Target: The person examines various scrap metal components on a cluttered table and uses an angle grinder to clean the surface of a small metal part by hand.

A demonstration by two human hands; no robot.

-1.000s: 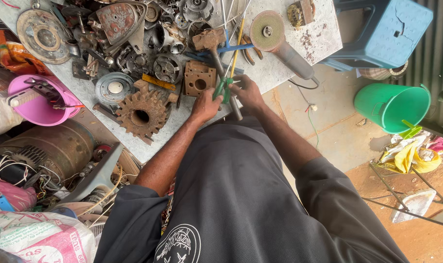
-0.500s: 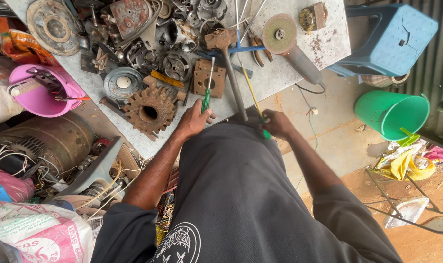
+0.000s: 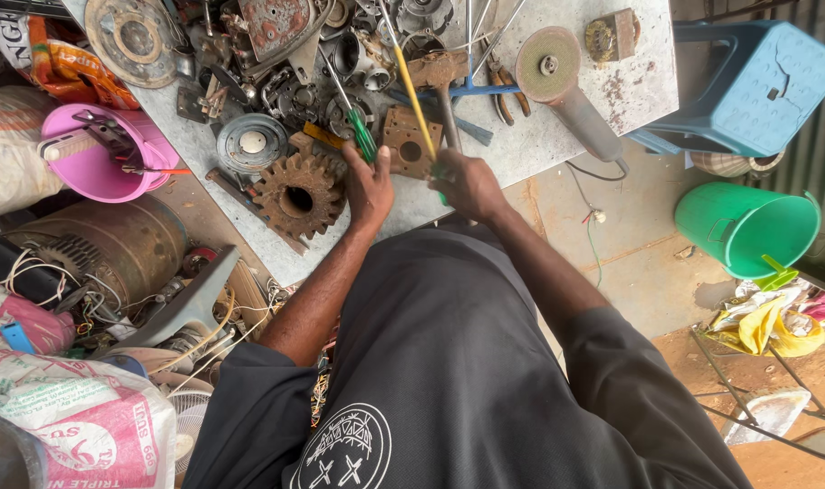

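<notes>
I stand at a grey metal bench (image 3: pixel 521 149) crowded with rusty parts. My left hand (image 3: pixel 369 188) grips a green-handled screwdriver (image 3: pixel 361 138), its shaft pointing away over the parts, right beside a large rusty gear (image 3: pixel 294 195). My right hand (image 3: pixel 467 184) is closed on a long tool with a yellow shaft (image 3: pixel 410 91) and a green end that slants up to the left. A hammer (image 3: pixel 438 74) lies just ahead, its wooden handle reaching toward my right hand. Between my hands sits a square brown plate with a hole (image 3: pixel 406 145).
An angle grinder (image 3: pixel 557 81) and pliers (image 3: pixel 507 95) lie at the bench's right. A pink bowl (image 3: pixel 95 158), a rusty drum (image 3: pixel 113 244) and sacks (image 3: pixel 77 417) crowd the left. Right of the bench stand a blue stool (image 3: pixel 757 77) and a green bucket (image 3: pixel 747 226).
Both hands have moved from the bench's near edge further onto it. My right hand swung the yellow tool up over the parts, and the left screwdriver now sits by the gear.
</notes>
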